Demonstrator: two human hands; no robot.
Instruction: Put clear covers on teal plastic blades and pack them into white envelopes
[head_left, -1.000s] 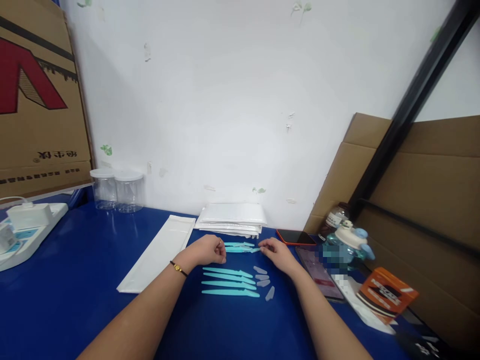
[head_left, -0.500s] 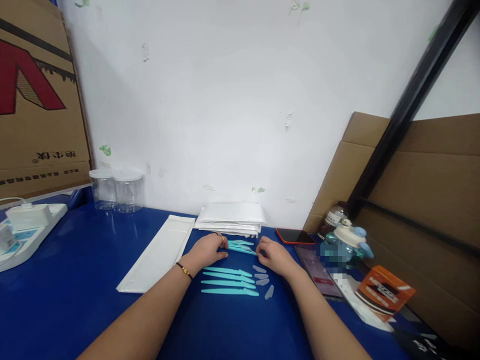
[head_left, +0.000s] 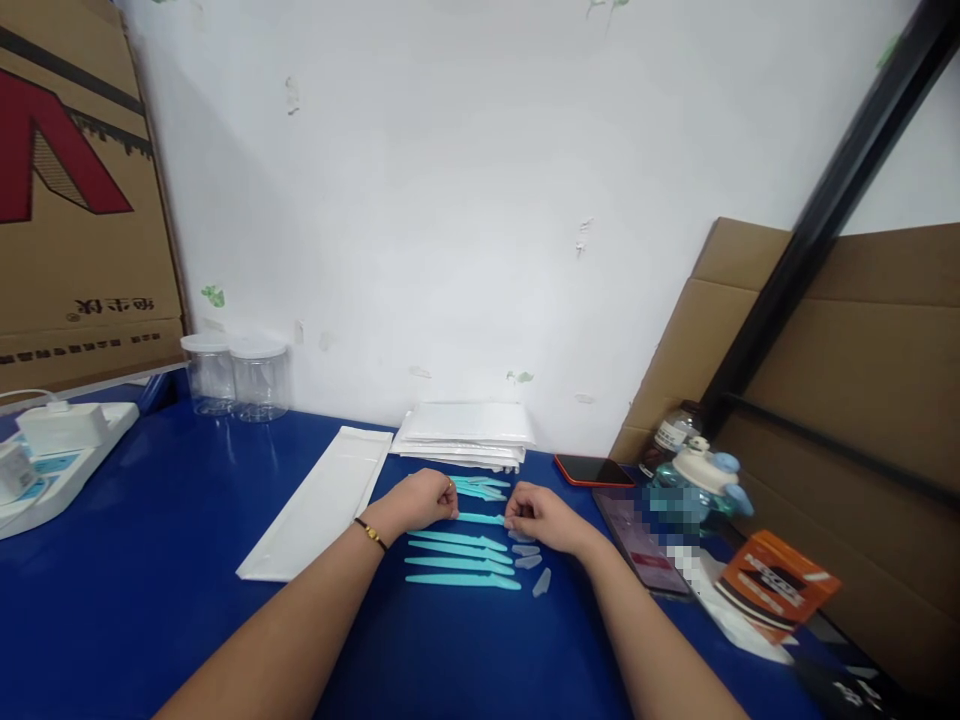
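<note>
A turquoise eyebrow razor [head_left: 481,518] lies crosswise between my hands, just above the row of others. My left hand [head_left: 426,500] is closed on its handle end, and my right hand [head_left: 541,516] pinches its blade end. Nearer to me, several more turquoise razors [head_left: 461,563] lie side by side on the table. To their right are several small clear blade caps [head_left: 528,562], one partly under my right hand. Behind my hands rests a loose pile of similar razors [head_left: 482,486].
White padded mailers [head_left: 465,428] are stacked against the wall, and another white mailer [head_left: 319,505] lies left. Clear jars [head_left: 259,382] and a power strip [head_left: 56,465] stand further left. Right are a phone [head_left: 592,470], a tablet [head_left: 637,540], a teal bottle [head_left: 694,485] and an orange box [head_left: 776,585].
Both hands have drawn the razor from beside the pile slightly toward me, nearer the row. The pile now shows apart from it.
</note>
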